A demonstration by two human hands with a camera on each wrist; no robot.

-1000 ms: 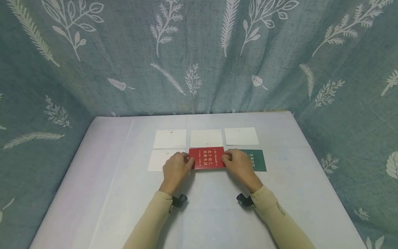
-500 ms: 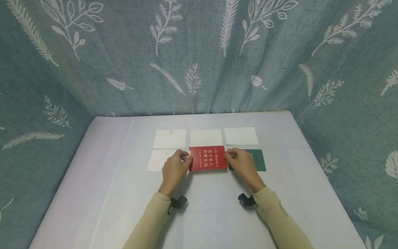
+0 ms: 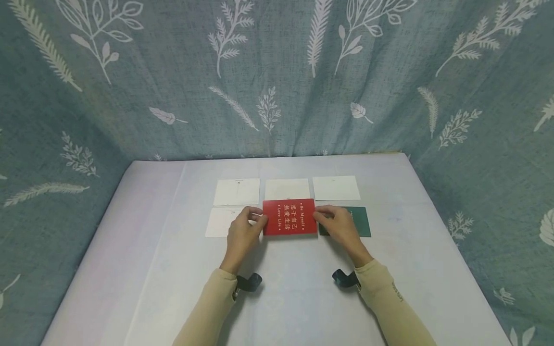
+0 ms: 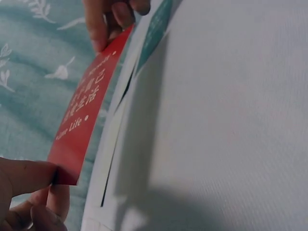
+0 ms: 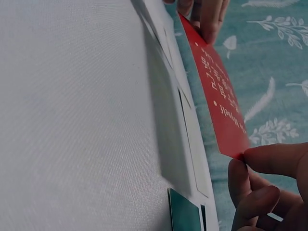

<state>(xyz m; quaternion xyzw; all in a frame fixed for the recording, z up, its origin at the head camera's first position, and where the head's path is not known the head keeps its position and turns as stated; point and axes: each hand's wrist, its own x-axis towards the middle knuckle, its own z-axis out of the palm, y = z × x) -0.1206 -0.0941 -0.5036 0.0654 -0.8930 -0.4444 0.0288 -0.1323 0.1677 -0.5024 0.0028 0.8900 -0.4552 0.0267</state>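
Note:
A red card (image 3: 289, 217) printed with white lettering hangs level above the table, held by both hands. My left hand (image 3: 244, 234) pinches its left end between thumb and fingers. At the opposite end my right hand (image 3: 342, 230) pinches the edge in the same way. In the left wrist view the card (image 4: 89, 108) stands clear of the surface, with its shadow below. Under the right hand lies a green card (image 3: 361, 222), partly covered by the fingers. A white card (image 3: 216, 223) lies beside the left hand, its right part hidden.
Behind the red card lies a row of white cards: left (image 3: 236, 192), middle (image 3: 287, 187) and right (image 3: 336, 188). The red card overlaps the middle one's front edge in the head view. A patterned blue-green curtain (image 3: 277, 115) surrounds the back and sides of the white table (image 3: 285, 307).
The red card has risen off the table, moving slightly up in the head view. The right hand has shifted a little to the right. The other cards have stayed in place.

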